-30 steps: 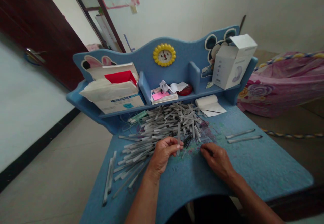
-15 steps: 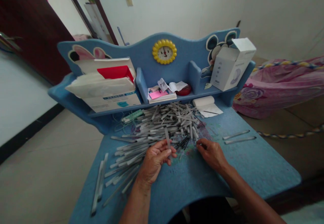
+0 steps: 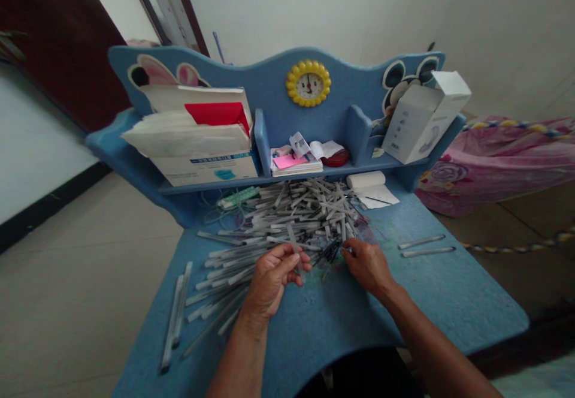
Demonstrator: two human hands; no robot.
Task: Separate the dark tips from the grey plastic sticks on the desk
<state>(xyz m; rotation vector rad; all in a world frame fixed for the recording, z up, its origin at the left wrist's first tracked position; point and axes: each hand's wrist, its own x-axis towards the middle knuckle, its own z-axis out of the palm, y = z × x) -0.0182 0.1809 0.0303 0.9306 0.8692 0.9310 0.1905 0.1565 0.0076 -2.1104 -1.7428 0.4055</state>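
Pinched between the thumb and fingers of my left hand [image 3: 275, 275] is a translucent pen barrel [image 3: 293, 239], tilted nearly upright. My right hand [image 3: 369, 267] is closed at the fingertips, low over the desk beside small black pen parts [image 3: 330, 252]. Whatever those fingertips hold is too small to make out. Behind both hands lies a heap of greyish pen barrels [image 3: 309, 203]. More long barrels [image 3: 224, 287] are fanned out to the left of my left hand.
Two pens [image 3: 422, 241] lie apart at the right, and two longer ones [image 3: 176, 317] near the left edge of the blue desk [image 3: 449, 302]. A paper roll [image 3: 366, 180] sits below the shelf, which carries a mask box [image 3: 204, 170] and a white carton [image 3: 415, 122].
The view has shifted slightly. My right hand has moved a little left, nearer the black parts. My left hand keeps hold of the pen barrel.
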